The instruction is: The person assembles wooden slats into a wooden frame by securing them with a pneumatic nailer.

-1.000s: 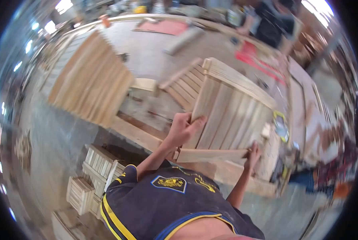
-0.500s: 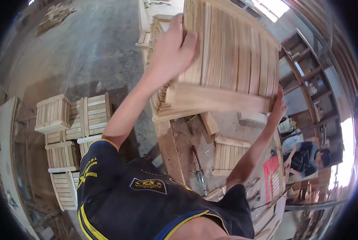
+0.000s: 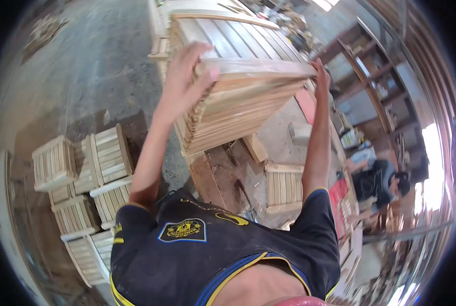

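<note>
A slatted wooden panel (image 3: 233, 38) lies flat on top of a tall stack of similar panels (image 3: 233, 112) on the workbench. My left hand (image 3: 187, 81) is at the near left corner of the top panel, its thumb and fingers around the edge. At the near right corner, my right hand (image 3: 319, 76) grips the same panel's edge. The tips of the right fingers are partly hidden behind the wood.
Several slatted panel stacks (image 3: 77, 211) stand on the floor at the left. Near the bench's front lie a wood block (image 3: 255, 148), a tool (image 3: 243, 191) and a smaller slatted piece (image 3: 284, 187). A co-worker (image 3: 375, 183) sits at the right, near wooden shelving (image 3: 370, 86).
The panel was raised and tilted up in both hands; now it lies flat on the stack. Both hands have moved left, and the right one is also higher in view.
</note>
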`<control>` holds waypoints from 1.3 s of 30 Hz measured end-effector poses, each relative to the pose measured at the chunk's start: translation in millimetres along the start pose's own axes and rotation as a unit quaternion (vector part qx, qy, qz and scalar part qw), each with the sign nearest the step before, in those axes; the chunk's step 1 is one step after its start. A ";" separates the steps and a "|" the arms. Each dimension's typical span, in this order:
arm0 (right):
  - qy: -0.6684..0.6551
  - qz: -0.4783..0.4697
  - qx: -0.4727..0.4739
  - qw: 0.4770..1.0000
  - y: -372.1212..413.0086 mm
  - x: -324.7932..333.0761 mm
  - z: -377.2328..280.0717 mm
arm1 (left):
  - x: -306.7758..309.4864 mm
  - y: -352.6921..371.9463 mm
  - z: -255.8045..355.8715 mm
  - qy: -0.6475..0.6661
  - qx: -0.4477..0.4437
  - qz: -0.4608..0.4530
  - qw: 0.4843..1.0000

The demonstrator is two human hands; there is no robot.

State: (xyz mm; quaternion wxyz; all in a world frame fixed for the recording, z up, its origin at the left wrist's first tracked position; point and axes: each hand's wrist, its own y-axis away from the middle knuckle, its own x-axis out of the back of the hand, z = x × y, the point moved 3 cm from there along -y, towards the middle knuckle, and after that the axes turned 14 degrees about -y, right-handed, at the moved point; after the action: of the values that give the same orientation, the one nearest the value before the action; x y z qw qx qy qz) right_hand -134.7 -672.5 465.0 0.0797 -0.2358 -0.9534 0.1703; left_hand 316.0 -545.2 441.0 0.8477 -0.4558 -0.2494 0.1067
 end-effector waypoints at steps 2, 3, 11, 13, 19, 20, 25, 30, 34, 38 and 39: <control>-0.107 0.029 -0.004 0.994 -10.4 -5.6 15.2 | -25.3 10.5 4.3 0.043 0.013 0.053 0.998; -0.102 0.050 -0.027 0.993 -19.3 -7.8 19.7 | -32.9 15.7 3.5 0.067 0.045 0.121 0.989; -0.241 0.045 -0.024 0.969 -79.6 -4.3 64.1 | -53.9 13.0 3.5 0.074 0.005 0.112 0.991; -0.217 0.121 0.074 0.966 -106.0 11.0 104.7 | -53.1 13.1 3.9 0.077 0.003 0.123 0.989; -0.283 0.080 -0.026 0.955 -90.1 3.1 90.7 | -54.0 13.1 3.5 0.085 -0.006 0.098 0.992; -0.281 0.056 -0.033 0.957 -87.0 0.6 86.3 | -54.9 13.7 3.2 0.089 -0.004 0.093 0.992; -0.241 0.140 -0.002 0.960 -60.7 -5.3 63.2 | -54.3 14.0 2.8 0.072 0.016 0.095 0.993; -0.184 0.218 0.096 0.954 85.0 30.2 75.1 | -52.3 13.7 3.3 0.106 0.068 0.083 0.989; -0.013 0.202 -0.130 0.971 285.5 89.1 161.7 | -40.6 14.3 17.3 0.048 0.062 0.087 0.993; 0.218 0.207 -0.329 0.895 511.8 139.8 189.8 | -30.4 34.1 55.4 0.115 -0.016 0.362 0.925; 0.199 0.248 -0.344 0.883 567.1 148.8 190.2 | -51.1 45.3 59.3 0.249 -0.091 0.287 0.920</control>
State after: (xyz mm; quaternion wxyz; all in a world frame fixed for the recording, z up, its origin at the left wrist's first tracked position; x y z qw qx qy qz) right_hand -69.6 -184.9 93.4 0.1367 -0.5061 -0.8266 -0.2049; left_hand 243.7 -497.9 414.3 0.7702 -0.5950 0.1026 0.2056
